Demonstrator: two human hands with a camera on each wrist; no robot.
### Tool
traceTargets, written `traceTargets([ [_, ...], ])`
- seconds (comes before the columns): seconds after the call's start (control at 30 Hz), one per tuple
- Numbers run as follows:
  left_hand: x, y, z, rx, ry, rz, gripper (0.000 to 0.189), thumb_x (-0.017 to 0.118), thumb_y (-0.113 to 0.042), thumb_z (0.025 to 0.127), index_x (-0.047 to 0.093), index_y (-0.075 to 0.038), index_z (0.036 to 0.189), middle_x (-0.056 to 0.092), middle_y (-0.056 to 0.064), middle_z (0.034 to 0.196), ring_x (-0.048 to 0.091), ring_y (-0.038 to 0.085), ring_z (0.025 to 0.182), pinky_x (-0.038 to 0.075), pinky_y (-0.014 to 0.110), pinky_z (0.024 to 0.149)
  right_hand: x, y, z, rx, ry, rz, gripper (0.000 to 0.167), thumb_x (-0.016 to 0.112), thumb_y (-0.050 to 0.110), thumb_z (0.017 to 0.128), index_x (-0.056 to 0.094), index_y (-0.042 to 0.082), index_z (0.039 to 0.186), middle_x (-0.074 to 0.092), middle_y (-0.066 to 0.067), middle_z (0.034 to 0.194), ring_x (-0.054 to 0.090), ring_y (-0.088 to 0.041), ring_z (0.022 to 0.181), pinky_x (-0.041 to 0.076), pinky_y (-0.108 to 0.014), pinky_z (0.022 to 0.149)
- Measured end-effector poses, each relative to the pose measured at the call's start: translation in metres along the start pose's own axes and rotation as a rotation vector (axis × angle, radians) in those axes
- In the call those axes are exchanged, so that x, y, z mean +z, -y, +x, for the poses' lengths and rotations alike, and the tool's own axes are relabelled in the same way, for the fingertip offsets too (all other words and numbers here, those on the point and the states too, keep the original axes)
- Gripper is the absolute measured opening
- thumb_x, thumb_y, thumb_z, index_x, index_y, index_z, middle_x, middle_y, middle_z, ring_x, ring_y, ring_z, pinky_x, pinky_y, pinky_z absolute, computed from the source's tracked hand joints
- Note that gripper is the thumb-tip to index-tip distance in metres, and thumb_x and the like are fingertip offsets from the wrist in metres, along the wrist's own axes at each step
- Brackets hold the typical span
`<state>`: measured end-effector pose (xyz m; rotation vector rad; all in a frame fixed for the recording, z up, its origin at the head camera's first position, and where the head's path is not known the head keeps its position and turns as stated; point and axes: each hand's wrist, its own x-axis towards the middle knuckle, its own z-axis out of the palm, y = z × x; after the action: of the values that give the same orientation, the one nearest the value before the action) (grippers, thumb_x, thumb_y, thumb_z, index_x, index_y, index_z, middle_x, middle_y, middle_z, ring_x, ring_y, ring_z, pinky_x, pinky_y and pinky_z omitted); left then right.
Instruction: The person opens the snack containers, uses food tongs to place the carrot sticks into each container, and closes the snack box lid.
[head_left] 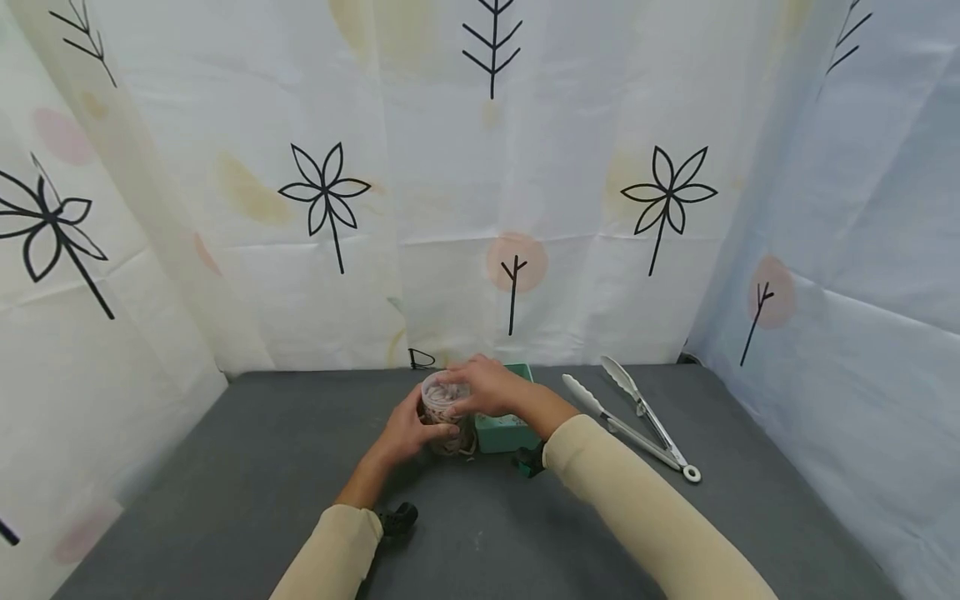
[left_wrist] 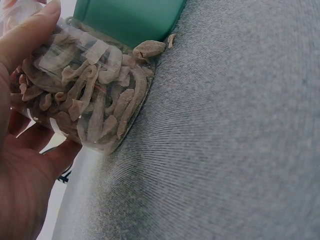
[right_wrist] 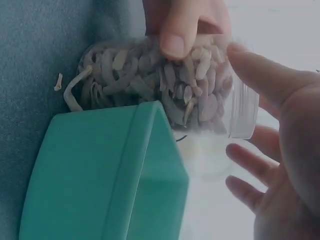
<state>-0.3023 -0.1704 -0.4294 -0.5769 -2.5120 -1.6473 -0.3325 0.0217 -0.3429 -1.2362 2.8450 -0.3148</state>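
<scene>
Upright on the table, beside a green box [head_left: 508, 435], is a clear plastic jar [left_wrist: 95, 90] full of shrivelled, curled greyish-brown dried strips. My left hand [head_left: 405, 433] grips the jar's side, its thumb across the front and its fingers round the far side. Over the jar's clear top end [right_wrist: 245, 110] is my right hand [head_left: 491, 387], thumb at one side of the rim and fingers reaching round the other. In the right wrist view, its lower fingers [right_wrist: 245, 160] stand out from the jar. A few loose dried strips [right_wrist: 75, 90] lie at the jar's base.
To the right of the box, metal tongs [head_left: 645, 425] lie spread on the dark grey table [head_left: 300, 467]. A patterned white curtain [head_left: 420, 167] hangs behind the table's back edge and along both sides. Black wrist straps [head_left: 397, 518] show at the cuffs.
</scene>
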Motion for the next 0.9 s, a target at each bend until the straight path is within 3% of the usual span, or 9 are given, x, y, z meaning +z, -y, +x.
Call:
traceTargets([
  [0.1, 0.003, 0.015, 0.005, 0.002, -0.008, -0.001, 0.085, 0.08, -0.01, 0.081, 0.029, -0.001, 0.149, 0.054, 0.016, 0.124, 0.059, 0.025, 0.102, 0.05, 0.036, 0.077, 0.003, 0.0, -0.001, 0.008, -0.031, -0.044, 0.057, 0.071, 0.041, 0.088, 0.055, 0.025, 0.14, 0.053, -0.004, 0.139, 0.047, -0.025, 0.117, 0.038, -0.043, 0.096],
  [0.3, 0.003, 0.021, 0.006, 0.005, -0.016, -0.004, 0.083, 0.082, -0.019, 0.08, 0.034, -0.01, 0.147, 0.056, 0.01, 0.123, 0.059, 0.022, 0.103, 0.05, 0.036, 0.079, 0.016, 0.014, 0.001, 0.125, -0.225, -0.234, 0.06, 0.067, 0.064, 0.08, 0.067, 0.025, 0.127, 0.066, 0.0, 0.105, 0.051, -0.019, 0.091, 0.044, -0.037, 0.081],
  [0.4, 0.003, 0.021, 0.006, 0.021, -0.025, 0.011, 0.082, 0.082, -0.022, 0.08, 0.036, -0.01, 0.147, 0.057, 0.008, 0.124, 0.058, 0.023, 0.105, 0.05, 0.039, 0.083, 0.021, 0.022, 0.003, 0.178, -0.271, -0.333, 0.071, 0.06, 0.073, 0.078, 0.065, 0.023, 0.128, 0.064, -0.001, 0.1, 0.051, -0.021, 0.089, 0.044, -0.038, 0.083],
  [0.5, 0.002, 0.021, 0.006, 0.016, -0.019, 0.031, 0.083, 0.082, -0.025, 0.08, 0.036, -0.011, 0.147, 0.057, 0.007, 0.124, 0.058, 0.022, 0.105, 0.049, 0.038, 0.083, 0.02, 0.025, 0.005, 0.211, -0.23, -0.374, 0.078, 0.055, 0.078, 0.078, 0.058, 0.021, 0.133, 0.062, -0.003, 0.11, 0.052, -0.024, 0.1, 0.043, -0.042, 0.09],
  [0.6, 0.002, 0.022, 0.006, 0.002, -0.016, 0.03, 0.083, 0.082, -0.026, 0.08, 0.035, -0.009, 0.147, 0.058, 0.008, 0.122, 0.059, 0.022, 0.102, 0.05, 0.037, 0.08, 0.013, 0.023, 0.004, 0.197, -0.144, -0.265, 0.074, 0.061, 0.071, 0.081, 0.055, 0.02, 0.134, 0.059, -0.005, 0.122, 0.049, -0.027, 0.111, 0.039, -0.046, 0.095],
  [0.77, 0.002, 0.02, 0.006, -0.009, -0.026, 0.0, 0.083, 0.082, -0.02, 0.08, 0.034, -0.007, 0.147, 0.055, 0.012, 0.121, 0.058, 0.024, 0.101, 0.05, 0.036, 0.077, -0.002, 0.009, 0.0, 0.089, -0.006, 0.008, 0.061, 0.071, 0.042, 0.089, 0.051, 0.019, 0.142, 0.05, -0.004, 0.141, 0.043, -0.029, 0.125, 0.035, -0.048, 0.099],
  [0.9, 0.001, 0.018, 0.006, -0.021, -0.025, 0.005, 0.083, 0.082, -0.014, 0.08, 0.034, -0.005, 0.147, 0.055, 0.013, 0.122, 0.058, 0.023, 0.102, 0.05, 0.035, 0.077, -0.006, 0.0, -0.001, 0.014, 0.076, 0.087, 0.06, 0.068, 0.03, 0.093, 0.045, 0.019, 0.147, 0.041, -0.006, 0.15, 0.038, -0.03, 0.134, 0.033, -0.047, 0.105],
])
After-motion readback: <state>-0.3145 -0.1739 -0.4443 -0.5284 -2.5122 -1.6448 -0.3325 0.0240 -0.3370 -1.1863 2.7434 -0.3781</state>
